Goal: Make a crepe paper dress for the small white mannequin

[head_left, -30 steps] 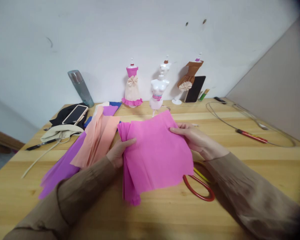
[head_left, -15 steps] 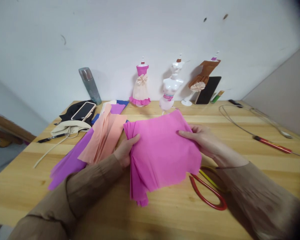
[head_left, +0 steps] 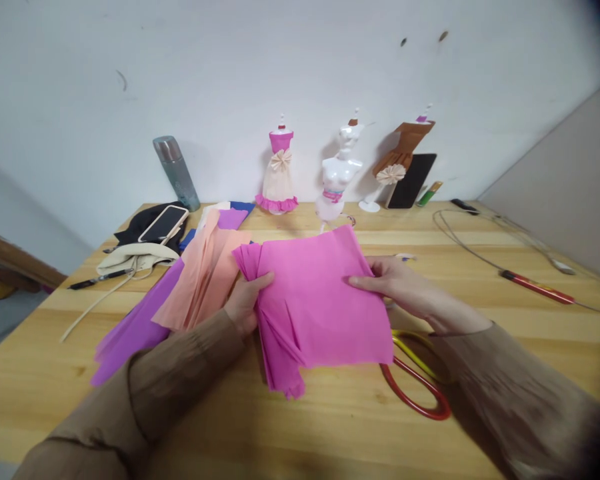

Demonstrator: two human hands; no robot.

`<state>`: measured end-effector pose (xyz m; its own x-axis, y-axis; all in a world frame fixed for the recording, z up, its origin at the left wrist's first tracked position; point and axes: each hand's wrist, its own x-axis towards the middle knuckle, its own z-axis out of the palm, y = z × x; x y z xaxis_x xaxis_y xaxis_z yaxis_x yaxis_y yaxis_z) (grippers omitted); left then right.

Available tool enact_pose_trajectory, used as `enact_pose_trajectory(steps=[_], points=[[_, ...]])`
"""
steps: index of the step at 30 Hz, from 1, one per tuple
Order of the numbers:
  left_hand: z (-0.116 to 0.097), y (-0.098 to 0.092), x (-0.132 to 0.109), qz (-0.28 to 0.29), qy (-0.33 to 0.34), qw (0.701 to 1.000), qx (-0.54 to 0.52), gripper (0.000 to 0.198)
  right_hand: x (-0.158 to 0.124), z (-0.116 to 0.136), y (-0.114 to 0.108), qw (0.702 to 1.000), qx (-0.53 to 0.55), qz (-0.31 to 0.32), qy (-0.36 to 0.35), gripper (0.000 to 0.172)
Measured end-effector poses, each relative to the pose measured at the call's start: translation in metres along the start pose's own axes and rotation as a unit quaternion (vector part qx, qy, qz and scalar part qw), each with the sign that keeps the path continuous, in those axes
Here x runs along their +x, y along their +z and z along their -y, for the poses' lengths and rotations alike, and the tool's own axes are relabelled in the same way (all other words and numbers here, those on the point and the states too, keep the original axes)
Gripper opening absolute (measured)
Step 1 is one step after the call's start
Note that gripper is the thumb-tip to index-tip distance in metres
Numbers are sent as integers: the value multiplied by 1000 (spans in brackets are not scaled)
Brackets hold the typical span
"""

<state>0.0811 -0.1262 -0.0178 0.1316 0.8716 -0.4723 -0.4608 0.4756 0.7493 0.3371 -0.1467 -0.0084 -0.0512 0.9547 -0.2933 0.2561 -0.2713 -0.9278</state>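
A piece of bright pink crepe paper is stretched between my two hands above the table. My left hand pinches its gathered left side, thumb on top, and folded layers hang down below that grip. On the right edge, my right hand grips the sheet between thumb and fingers; its fingertips are hidden behind the paper. Partly under the sheet, by my right wrist, lie scissors with red and yellow handles; their blades are out of sight. Peach paper strips and purple paper lie just left of my left hand.
Along the wall stand a pink-and-cream dressed mannequin, a white mannequin, a brown-dressed one and a bottle. A phone and a pen lie at left. A red-handled corded tool is at right.
The pink paper's lower right edge has swung down and straightened. Its gathered left side has fanned out a little. Both hands keep their hold, and the view has shifted slightly.
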Motion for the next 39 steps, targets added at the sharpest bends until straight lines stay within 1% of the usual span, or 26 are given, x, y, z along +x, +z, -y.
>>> enact_pose_trajectory(steps=[3,6,10,13,16,18,21,23,25,27,30,33,35,37,39], points=[[0,-1,1,4,-10,1000,2,31,4,-3,-3,998,-54,-22,-19,34],[0,0,0,5,-22,1000,-1,34,7,-5,-7,995,-77,-41,-45,35],[-1,3,-3,-4,-25,1000,11,30,7,-4,-13,994,-76,-60,-53,42],[-3,5,-6,-25,-28,999,17,28,5,-4,-18,996,-54,-64,-39,41],[-2,5,-6,-44,-42,998,11,28,3,-4,-18,998,-4,-52,-33,42],[-2,5,-6,-45,-45,998,-3,28,1,-3,-15,999,24,-20,-26,44],[0,4,-5,-49,-39,998,-21,26,1,-2,-7,999,33,25,-12,46],[1,4,-6,-60,-40,997,-23,27,1,-1,-3,999,33,17,-21,47],[1,4,-8,-71,-45,996,-23,28,3,-1,-2,998,38,-13,-38,47],[2,4,-10,-76,-47,996,-29,28,4,-3,-4,998,39,-31,-38,47],[2,5,-13,-87,-58,994,-34,24,6,-7,-6,1000,26,1,-14,46],[2,8,-20,-80,-92,992,-15,23,4,-8,-2,998,42,37,-3,43],[2,10,-25,-69,-105,992,-3,25,-1,-5,3,996,81,40,-4,42],[3,11,-28,-51,-96,994,-2,28,-6,0,8,992,117,39,-14,40],[5,10,-28,-19,-75,997,-8,34,-11,5,13,990,131,37,-32,38]])
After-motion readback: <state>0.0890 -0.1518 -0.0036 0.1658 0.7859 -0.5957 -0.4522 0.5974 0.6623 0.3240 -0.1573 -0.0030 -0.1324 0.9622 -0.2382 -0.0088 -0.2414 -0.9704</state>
